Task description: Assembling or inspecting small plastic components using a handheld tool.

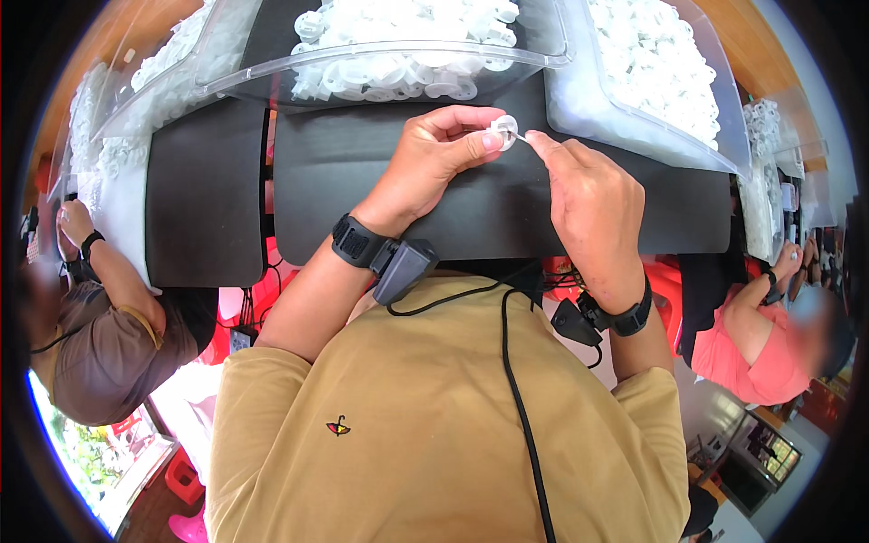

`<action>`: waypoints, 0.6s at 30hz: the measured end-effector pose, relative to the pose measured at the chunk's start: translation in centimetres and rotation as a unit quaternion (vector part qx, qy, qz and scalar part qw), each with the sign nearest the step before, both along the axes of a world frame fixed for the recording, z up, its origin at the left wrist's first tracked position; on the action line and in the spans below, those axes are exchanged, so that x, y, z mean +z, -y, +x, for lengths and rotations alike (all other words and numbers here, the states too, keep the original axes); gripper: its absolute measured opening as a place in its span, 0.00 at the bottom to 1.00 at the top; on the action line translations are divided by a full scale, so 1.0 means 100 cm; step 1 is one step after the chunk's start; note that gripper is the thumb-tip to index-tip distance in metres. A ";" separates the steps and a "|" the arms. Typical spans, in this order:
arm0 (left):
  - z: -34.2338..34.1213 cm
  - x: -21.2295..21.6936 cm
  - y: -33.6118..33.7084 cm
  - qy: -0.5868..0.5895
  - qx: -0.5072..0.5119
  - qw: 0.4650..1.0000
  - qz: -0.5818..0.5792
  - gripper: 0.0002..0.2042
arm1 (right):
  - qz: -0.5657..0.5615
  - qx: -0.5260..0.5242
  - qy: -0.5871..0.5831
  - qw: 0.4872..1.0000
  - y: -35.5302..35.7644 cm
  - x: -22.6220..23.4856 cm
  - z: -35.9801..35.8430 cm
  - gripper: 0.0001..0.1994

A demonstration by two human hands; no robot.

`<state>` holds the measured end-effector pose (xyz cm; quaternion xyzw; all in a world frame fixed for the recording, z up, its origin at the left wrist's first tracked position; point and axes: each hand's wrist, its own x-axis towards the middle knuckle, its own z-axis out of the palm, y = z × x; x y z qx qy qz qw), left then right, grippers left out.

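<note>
My left hand (430,161) pinches a small round white plastic part (505,125) between thumb and fingers, above the dark table (353,172). My right hand (595,195) is closed, thumb and forefinger together on a thin, short rod-like piece (521,138) that points into the open side of the round part. Whether this piece is a tool or a pin is too small to tell. Straight ahead stands a clear plastic bin (407,54) with many white round parts. To the right of it, another clear bin (579,109) holds smaller white pieces.
Further clear bins with white pieces stand at the left (213,81) and far right (765,118). Co-workers sit on the left (109,344) and right (756,348). A black cable (514,380) hangs down my shirt; red stools (665,294) stand below the table.
</note>
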<state>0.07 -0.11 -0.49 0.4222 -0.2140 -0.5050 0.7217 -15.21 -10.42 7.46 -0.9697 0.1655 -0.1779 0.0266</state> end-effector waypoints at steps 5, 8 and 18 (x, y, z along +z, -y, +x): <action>0.000 -0.001 0.000 -0.008 0.002 1.000 0.001 0.14 | 0.000 0.008 0.020 1.000 -0.001 -0.005 0.002 0.15; 0.000 -0.002 0.001 -0.007 0.006 1.000 -0.005 0.14 | -0.011 0.004 0.014 1.000 -0.001 -0.006 0.003 0.15; -0.001 -0.003 0.000 0.059 0.013 0.998 0.013 0.14 | -0.058 0.020 -0.052 0.997 -0.007 -0.010 0.006 0.13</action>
